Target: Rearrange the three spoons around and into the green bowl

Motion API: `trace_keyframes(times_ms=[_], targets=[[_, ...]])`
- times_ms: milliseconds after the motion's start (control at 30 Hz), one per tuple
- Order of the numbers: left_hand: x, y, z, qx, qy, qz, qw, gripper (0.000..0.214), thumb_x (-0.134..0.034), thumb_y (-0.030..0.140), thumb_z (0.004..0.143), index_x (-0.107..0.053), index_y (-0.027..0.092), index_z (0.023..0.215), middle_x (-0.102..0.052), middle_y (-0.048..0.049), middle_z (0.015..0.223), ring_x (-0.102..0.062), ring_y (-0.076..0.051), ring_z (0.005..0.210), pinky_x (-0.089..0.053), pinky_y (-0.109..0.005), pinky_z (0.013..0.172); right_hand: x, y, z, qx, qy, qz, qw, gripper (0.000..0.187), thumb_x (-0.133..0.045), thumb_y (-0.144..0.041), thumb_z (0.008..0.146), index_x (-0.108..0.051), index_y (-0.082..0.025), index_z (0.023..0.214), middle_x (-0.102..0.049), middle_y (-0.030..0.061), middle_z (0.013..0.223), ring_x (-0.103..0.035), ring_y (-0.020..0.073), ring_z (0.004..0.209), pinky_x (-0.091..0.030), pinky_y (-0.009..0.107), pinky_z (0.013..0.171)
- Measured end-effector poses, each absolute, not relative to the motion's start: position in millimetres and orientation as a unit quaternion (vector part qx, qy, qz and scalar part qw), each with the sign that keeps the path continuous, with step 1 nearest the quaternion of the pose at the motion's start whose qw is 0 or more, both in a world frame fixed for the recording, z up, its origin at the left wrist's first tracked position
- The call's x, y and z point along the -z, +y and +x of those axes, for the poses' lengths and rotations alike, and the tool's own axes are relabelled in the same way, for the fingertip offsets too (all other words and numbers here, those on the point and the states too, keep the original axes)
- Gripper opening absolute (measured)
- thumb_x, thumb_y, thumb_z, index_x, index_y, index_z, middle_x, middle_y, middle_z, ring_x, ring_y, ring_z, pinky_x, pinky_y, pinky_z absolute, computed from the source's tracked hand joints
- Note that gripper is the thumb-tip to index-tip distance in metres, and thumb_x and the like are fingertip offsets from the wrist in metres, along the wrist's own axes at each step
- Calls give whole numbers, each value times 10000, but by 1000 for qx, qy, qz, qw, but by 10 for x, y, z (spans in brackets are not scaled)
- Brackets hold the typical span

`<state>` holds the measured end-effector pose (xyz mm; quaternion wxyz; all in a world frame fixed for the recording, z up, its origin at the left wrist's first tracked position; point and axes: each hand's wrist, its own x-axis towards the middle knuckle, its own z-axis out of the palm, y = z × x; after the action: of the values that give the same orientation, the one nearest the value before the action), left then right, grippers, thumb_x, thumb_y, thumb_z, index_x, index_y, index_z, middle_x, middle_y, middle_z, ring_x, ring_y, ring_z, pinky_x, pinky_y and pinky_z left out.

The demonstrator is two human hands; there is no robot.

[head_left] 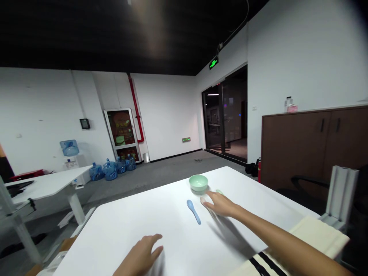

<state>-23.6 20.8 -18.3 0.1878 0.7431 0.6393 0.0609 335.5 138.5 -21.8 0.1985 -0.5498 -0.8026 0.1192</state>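
My right hand (220,204) reaches over a pale spoon (202,199), with thumb and forefinger apart around it; whether they touch it I cannot tell. Part of that spoon's handle is hidden under the hand. Just behind, a light green spoon (219,191) shows only partly. A green bowl (198,184) stands upright beyond my fingertips. To the left lies a blue spoon (194,212), apart from both hands. My left hand (143,253) hovers near the table's front, thumb and forefinger spread, holding nothing.
The white table (123,218) carries a cream cloth (319,235) with black straps at the front right. A grey metal post (342,195) rises at its right edge. Beyond are a brown cabinet (293,149), another desk (54,184) and several blue water jugs (110,170).
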Motion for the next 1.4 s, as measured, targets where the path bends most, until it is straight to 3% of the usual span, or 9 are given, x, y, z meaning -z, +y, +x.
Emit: trace_keyframes(times_ms=[133,233,1400], targets=[[210,218,-246,-63,639,745,184,548,-423,567,850,-546,294,1308,-602,-44,1311,-528,-252,1218,-385,-383,1039,397,1323,3451,-94,-808,-550,191,677,-407,-565,880,-385,-180,1437,-461,146,1439,-422,316,1312,-336,416,1049],[220,216,-236,-62,636,747,183,555,-418,577,850,-545,294,1310,-599,-40,1317,-521,-253,1225,-383,-383,1043,484,1323,3491,-80,-801,-566,178,716,-385,-575,882,-347,-157,1462,-420,160,1467,-369,321,1350,-312,435,1076],[180,211,-156,-46,639,746,183,559,-410,574,856,-538,286,1318,-597,-41,1320,-522,-250,1227,-383,-373,1040,539,1401,3615,-115,-783,-580,193,660,-443,-539,876,-403,-180,1428,-523,146,1376,-508,304,1220,-380,377,967]])
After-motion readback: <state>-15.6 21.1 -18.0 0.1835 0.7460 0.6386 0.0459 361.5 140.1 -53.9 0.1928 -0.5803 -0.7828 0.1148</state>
